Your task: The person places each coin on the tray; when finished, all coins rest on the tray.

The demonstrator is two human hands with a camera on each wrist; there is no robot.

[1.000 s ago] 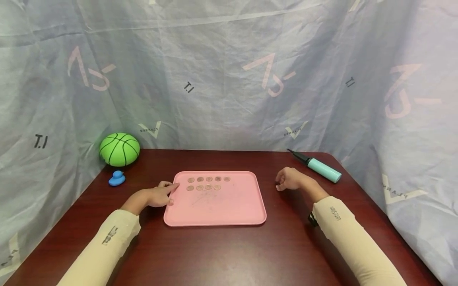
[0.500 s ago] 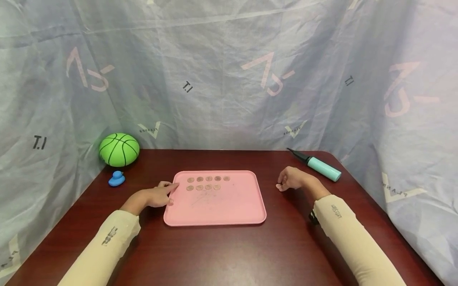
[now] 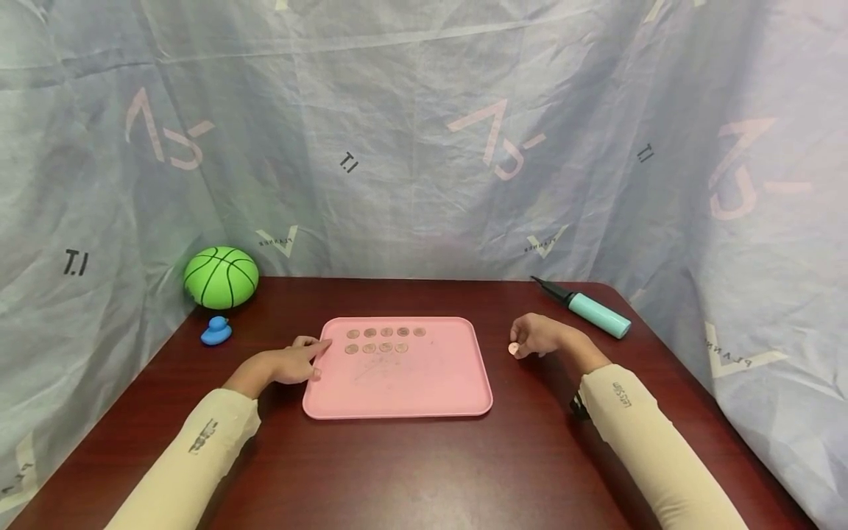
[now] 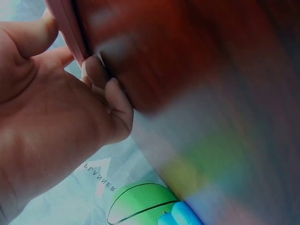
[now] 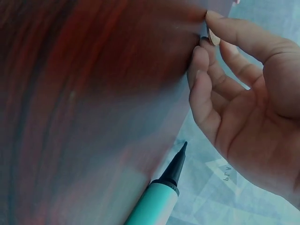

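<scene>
A pink tray point(image 3: 411, 383) lies mid-table with several copper coins point(image 3: 386, 340) in two rows at its far left. My left hand point(image 3: 291, 362) is at the tray's left rim point(image 4: 70, 28), which runs between the thumb point(image 4: 28, 35) and the curled fingers point(image 4: 112, 103); the index finger lies on the rim. My right hand point(image 3: 536, 335) hovers just right of the tray and pinches one coin point(image 3: 513, 348) between thumb and fingertips. The right wrist view shows that coin point(image 5: 213, 36) edge-on at the fingertips, just above the table.
A green ball point(image 3: 221, 277) and a small blue duck point(image 3: 216, 331) sit at the back left. A teal hand pump point(image 3: 592, 311) lies at the back right, close behind my right hand. Draped sheeting walls the dark red table point(image 3: 411, 471) on three sides.
A coin now shows between my right hand's fingertips, where none was visible before. That hand has barely shifted. My left hand and the tray have not moved.
</scene>
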